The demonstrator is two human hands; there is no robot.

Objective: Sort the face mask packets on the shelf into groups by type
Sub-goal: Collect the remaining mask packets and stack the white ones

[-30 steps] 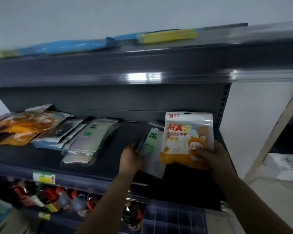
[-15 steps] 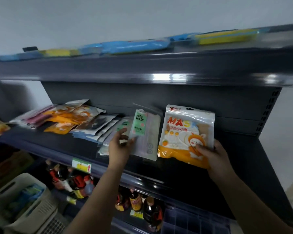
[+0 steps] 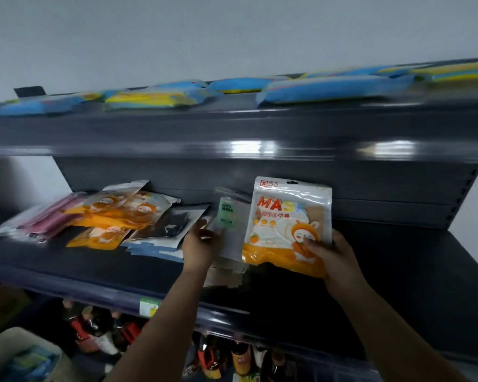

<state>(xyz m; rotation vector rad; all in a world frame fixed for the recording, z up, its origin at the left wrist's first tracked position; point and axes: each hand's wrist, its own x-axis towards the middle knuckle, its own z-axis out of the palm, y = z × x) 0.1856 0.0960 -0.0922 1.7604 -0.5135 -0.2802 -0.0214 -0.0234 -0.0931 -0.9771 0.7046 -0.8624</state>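
My right hand (image 3: pixel 333 259) grips the lower right corner of an orange-and-white MASK packet (image 3: pixel 286 216), held upright above the dark shelf (image 3: pixel 398 271). Just left of it, my left hand (image 3: pixel 198 244) holds a clear packet with a green FACE MASK label (image 3: pixel 228 216), also lifted off the shelf. Further left on the shelf lie orange packets of the same kind (image 3: pixel 122 208), a black mask packet (image 3: pixel 171 223), a blue-and-white packet (image 3: pixel 155 248) and pink packets (image 3: pixel 53 213).
The shelf above (image 3: pixel 232 125) carries several blue and yellow packs (image 3: pixel 329 88). Bottles (image 3: pixel 213 357) stand on the shelf below. A white basket (image 3: pixel 17 354) is at the bottom left. The shelf's right half is bare dark metal.
The view has swung left along the shelf. Both hands have carried their packets leftward with it; the clear packet now hangs closer to the black and blue packets.
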